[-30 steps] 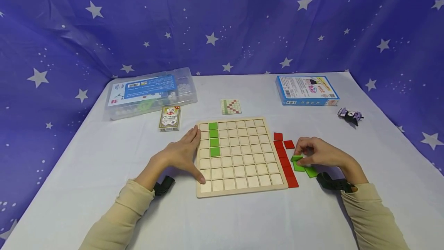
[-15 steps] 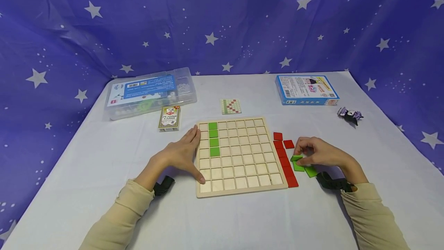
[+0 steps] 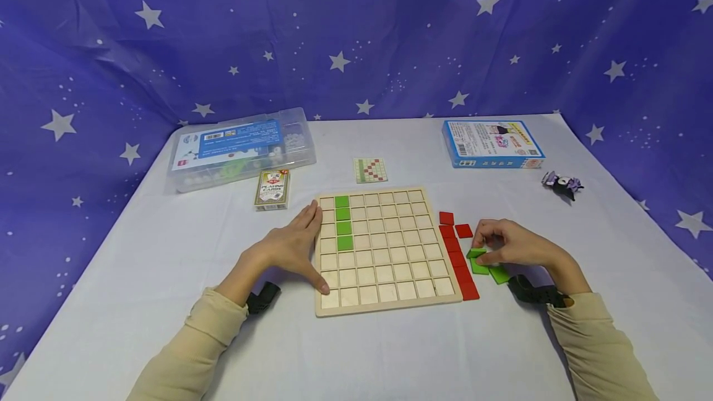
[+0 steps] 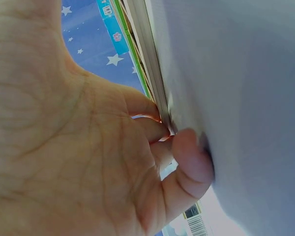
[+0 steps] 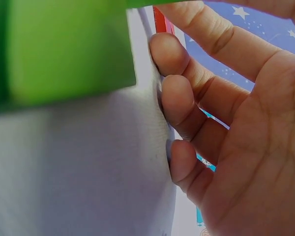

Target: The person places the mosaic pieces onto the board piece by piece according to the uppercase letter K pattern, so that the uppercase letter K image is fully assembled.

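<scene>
Left hand (image 3: 292, 246), splayed, touched the gridded wooden board (image 3: 381, 257) at nine o'clock. Right hand (image 3: 518, 246), toward three o'clock, pinched a thin green tile (image 3: 476, 254).

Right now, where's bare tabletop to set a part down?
Free: white tablecloth in front of the pale wooden square grid board, between the beige sleeves; also beyond it, between the small printed card and blue rectangular box.
Crowded: right of the board, with red square tiles, green square tiles and the right hand.

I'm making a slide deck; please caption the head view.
Left hand touching a gridded board, right hand pinching a green tile near red tiles.
</scene>
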The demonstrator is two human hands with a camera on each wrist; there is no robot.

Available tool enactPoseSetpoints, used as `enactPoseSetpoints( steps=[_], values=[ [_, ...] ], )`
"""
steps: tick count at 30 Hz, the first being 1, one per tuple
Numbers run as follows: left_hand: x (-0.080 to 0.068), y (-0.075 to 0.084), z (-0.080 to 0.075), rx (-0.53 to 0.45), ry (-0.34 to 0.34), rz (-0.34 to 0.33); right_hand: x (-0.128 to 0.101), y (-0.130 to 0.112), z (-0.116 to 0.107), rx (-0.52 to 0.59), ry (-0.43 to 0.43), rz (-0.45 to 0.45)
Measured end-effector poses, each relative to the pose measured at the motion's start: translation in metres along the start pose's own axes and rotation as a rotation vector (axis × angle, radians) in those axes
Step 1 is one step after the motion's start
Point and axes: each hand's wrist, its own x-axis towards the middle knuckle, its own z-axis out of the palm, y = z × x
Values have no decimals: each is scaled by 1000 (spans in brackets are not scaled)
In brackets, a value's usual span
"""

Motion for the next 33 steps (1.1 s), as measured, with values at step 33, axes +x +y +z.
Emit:
enactPoseSetpoints(
  steps=[33],
  values=[
    [0, 0, 0, -12, -4, -3, 9, -11, -10, 112, 72, 6]
  ],
)
